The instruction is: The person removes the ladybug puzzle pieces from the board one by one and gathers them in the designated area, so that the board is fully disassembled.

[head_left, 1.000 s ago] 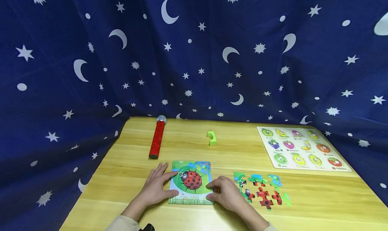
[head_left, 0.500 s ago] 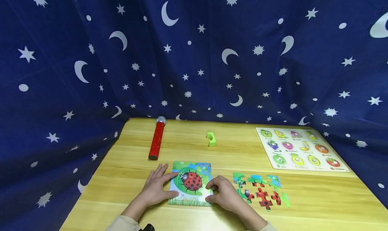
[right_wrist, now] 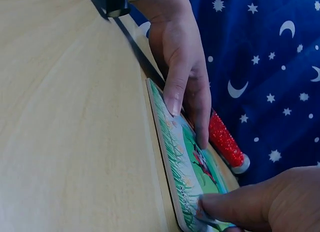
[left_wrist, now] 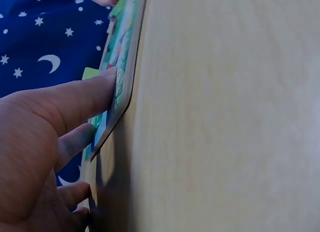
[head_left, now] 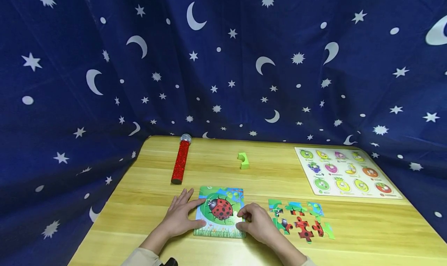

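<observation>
- One thin square board printed with a red, black-spotted ladybug on a green leaf is lying flat on the pale, wood-grained tabletop, close to the person.
- The left hand is keeping its fingers spread, with thumb and forefinger resting on the board's left side.
- The right hand is curling at the board's right edge; its thumb and forefinger seem to be pinching a flat, green-printed jigsaw piece, though the hand is hiding most of it.
- That piece could be slipping free if the fingers are catching only its thin edge, and a sideways tug could be shifting the board if the left hand is pressing too lightly.
- Loose interlocking pieces in red, black, green and blue are lying just right of the right hand, so a sweeping forearm could be scattering them.
- Farther back, a glittery red toy microphone with a silver head, a lime-green block with a curved cutout and a white board of coloured fruit pictures are sitting well apart.
- Behind everything, a dark blue cloth patterned with pale moons and stars is hanging around the tabletop.
</observation>
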The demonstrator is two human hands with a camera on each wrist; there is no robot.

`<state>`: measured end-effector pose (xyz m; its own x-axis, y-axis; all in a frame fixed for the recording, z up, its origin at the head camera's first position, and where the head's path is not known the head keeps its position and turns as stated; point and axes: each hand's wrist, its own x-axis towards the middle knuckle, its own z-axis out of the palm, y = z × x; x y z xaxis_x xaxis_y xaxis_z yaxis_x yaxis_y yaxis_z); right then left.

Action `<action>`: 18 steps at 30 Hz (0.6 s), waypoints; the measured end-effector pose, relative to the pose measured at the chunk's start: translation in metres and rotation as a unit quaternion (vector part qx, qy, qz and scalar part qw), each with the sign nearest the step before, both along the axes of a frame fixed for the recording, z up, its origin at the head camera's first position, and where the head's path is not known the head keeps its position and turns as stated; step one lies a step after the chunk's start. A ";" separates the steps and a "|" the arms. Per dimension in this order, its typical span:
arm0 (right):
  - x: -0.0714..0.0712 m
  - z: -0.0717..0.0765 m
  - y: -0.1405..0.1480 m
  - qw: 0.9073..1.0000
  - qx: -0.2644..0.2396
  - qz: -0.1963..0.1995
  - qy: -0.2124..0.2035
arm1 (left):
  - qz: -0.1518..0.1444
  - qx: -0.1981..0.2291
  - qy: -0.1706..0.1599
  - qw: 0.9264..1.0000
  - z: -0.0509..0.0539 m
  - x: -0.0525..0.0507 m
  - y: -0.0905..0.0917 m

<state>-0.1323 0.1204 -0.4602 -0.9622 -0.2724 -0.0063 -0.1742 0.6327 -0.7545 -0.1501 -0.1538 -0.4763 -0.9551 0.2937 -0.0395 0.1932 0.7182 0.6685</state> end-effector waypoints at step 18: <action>0.001 -0.001 -0.008 0.997 0.053 -0.017 0.050 | 0.032 -0.032 0.030 0.999 -0.002 0.007 0.015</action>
